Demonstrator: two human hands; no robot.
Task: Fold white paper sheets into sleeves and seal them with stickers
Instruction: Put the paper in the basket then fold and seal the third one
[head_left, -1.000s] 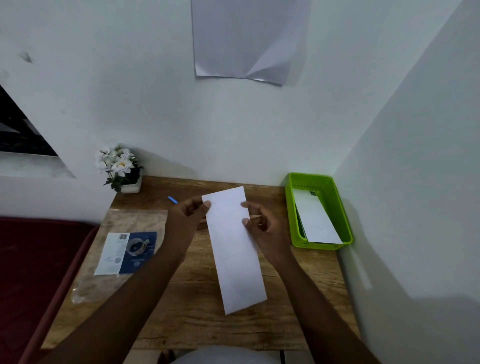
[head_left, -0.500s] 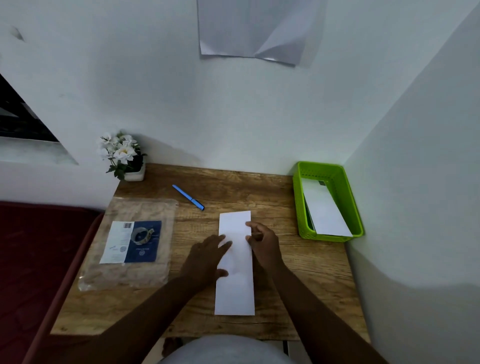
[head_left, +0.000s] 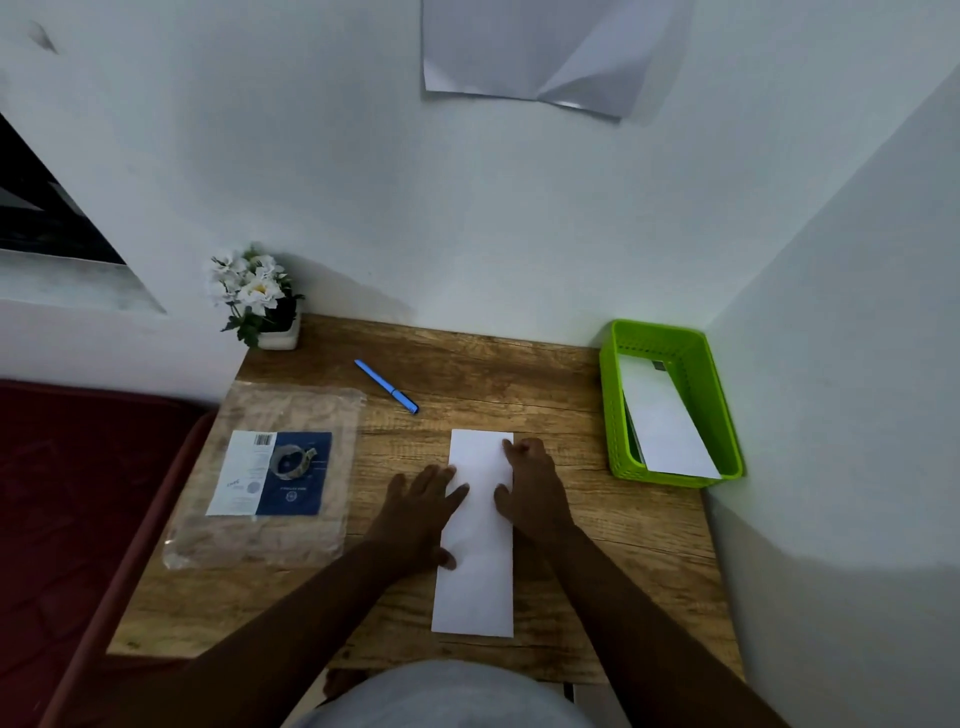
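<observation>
Head view: a person works at a wooden bench (head_left: 597, 545) set into a white corner.
Folded paper: a long white strip (head_left: 480, 566) lies flat mid-bench, its near end just short of the front edge.
Left hand: the left hand (head_left: 421, 512) rests flat on the strip's left edge, fingers spread and relaxed.
Right hand: the right hand (head_left: 535, 491) presses the right edge, its fingers bent onto the paper (gripping nothing).
Open room: bare wood lies between the strip and the green basket (head_left: 724, 410), which holds white sheets against the right wall.
Left side: a plastic packet (head_left: 265, 540) reaches the bench's left edge; a blue pen (head_left: 387, 387) and flower pot (head_left: 278, 338) sit behind.
</observation>
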